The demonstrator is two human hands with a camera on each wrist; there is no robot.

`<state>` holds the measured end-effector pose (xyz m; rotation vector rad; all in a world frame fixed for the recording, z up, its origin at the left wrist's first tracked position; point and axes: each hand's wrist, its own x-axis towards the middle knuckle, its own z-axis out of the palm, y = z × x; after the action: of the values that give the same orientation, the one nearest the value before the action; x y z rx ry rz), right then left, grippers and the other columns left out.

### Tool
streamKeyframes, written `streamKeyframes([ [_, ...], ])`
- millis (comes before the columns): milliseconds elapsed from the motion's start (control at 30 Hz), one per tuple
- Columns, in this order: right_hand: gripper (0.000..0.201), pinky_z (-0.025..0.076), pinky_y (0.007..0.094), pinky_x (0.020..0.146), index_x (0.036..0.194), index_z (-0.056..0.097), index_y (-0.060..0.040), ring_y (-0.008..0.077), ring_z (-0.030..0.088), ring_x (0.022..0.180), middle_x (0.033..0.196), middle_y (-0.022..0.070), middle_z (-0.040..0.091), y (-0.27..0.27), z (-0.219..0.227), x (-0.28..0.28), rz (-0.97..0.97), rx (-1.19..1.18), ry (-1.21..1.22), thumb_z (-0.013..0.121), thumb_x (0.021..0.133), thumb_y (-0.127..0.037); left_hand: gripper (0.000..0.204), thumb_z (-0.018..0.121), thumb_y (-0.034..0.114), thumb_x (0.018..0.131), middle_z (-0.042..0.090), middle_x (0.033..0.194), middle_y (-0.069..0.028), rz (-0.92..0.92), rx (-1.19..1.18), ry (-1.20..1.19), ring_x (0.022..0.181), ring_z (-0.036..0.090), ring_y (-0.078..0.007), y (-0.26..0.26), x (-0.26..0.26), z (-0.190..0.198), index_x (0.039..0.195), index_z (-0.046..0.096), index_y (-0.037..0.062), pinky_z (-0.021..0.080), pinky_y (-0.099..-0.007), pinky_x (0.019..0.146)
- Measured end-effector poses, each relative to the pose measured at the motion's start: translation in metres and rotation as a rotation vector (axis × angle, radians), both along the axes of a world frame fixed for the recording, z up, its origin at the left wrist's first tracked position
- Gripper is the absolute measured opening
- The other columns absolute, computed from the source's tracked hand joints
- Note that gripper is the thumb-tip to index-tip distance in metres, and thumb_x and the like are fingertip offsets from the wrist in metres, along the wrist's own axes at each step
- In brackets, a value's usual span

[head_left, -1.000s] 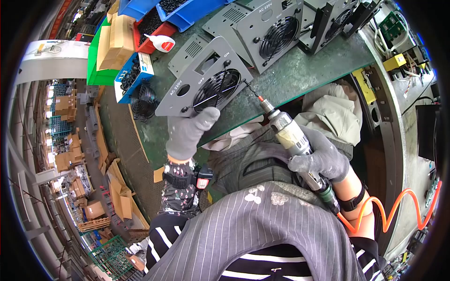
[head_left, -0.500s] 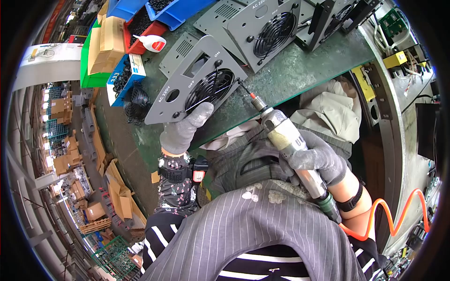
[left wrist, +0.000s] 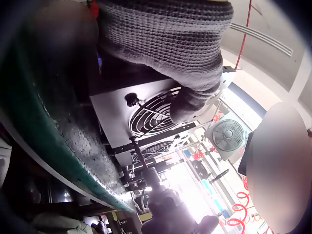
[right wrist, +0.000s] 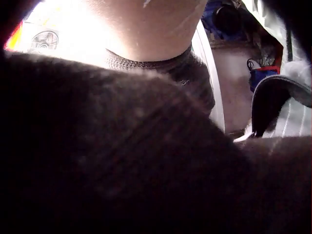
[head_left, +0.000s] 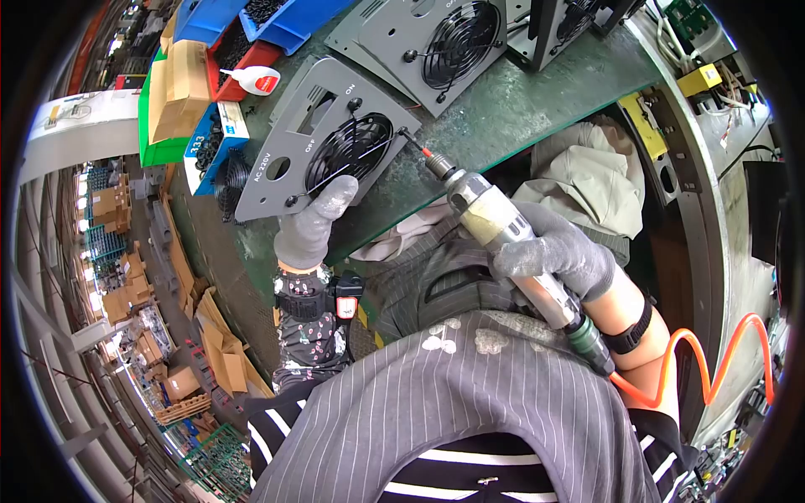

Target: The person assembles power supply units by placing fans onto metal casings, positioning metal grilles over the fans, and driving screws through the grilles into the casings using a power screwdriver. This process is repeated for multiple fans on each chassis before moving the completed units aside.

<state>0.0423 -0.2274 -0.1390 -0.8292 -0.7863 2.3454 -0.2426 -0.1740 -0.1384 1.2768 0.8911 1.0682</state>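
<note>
My gloved left hand (head_left: 312,226) holds a grey metal panel (head_left: 293,152) by its lower edge, thumb on the front face. The panel stands tilted on the bench, marked AC 220V, ON and OFF. A round black wire fan guard (head_left: 348,152) lies against it, with dark fasteners around its rim. In my gloved right hand (head_left: 562,251) is an air screwdriver (head_left: 482,211) with an orange coiled hose. Its bit reaches the fastener at the panel's right corner, as the left wrist view also shows near the guard (left wrist: 146,119). Dark cloth hides most of the right wrist view.
More grey panels with fan guards (head_left: 461,46) stand at the back of the green bench (head_left: 528,117). Left of them are a white bottle (head_left: 256,80), a red bin, blue bins (head_left: 289,21), a cardboard box (head_left: 180,88) and a loose fan guard (head_left: 230,184). The orange hose (head_left: 713,369) loops at right.
In the head view, the panel, both hands and the screwdriver have shifted left together with the bench. The bit remains at the panel's right corner, and both hands keep their hold.
</note>
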Motion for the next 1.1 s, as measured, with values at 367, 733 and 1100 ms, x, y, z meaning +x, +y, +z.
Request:
streamKeyframes([
  [367,0.065,0.044,0.0268,0.081,0.121,0.05,0.0028,0.0127,0.053,0.092,0.1,0.005,0.058,0.008,0.003,0.003,-0.004,0.235,-0.152,0.078,0.071,-0.026,0.045,0.066,-0.004,0.075,0.06,0.111,-0.0086,0.101,-0.043,0.162,0.097,0.06,-0.0186,-0.001,0.014,0.019,0.118,0.054,0.0011,0.049,-0.032,0.089],
  [733,0.069,0.046,0.0283,0.079,0.12,0.051,0.0024,0.0144,0.055,0.088,0.096,0.0066,0.06,0.008,-0.005,0.004,0.042,0.248,-0.286,0.08,0.067,-0.03,0.04,0.066,-0.002,0.076,0.061,0.109,-0.0078,0.101,0.045,0.179,0.094,0.061,-0.0171,0.002,0.003,0.002,0.115,0.057,0.0016,0.05,-0.0301,0.085],
  [1100,0.09,0.041,0.0246,0.076,0.126,0.045,0.0024,0.0116,0.049,0.084,0.093,0.0014,0.054,0.003,0.001,0.008,0.146,0.392,-0.533,0.084,0.054,-0.035,0.046,0.064,0.005,0.078,0.055,0.117,-0.0094,0.246,0.137,0.23,0.101,0.057,-0.0171,-0.015,0.007,-0.002,0.122,0.049,0.0,0.048,-0.0311,0.088],
])
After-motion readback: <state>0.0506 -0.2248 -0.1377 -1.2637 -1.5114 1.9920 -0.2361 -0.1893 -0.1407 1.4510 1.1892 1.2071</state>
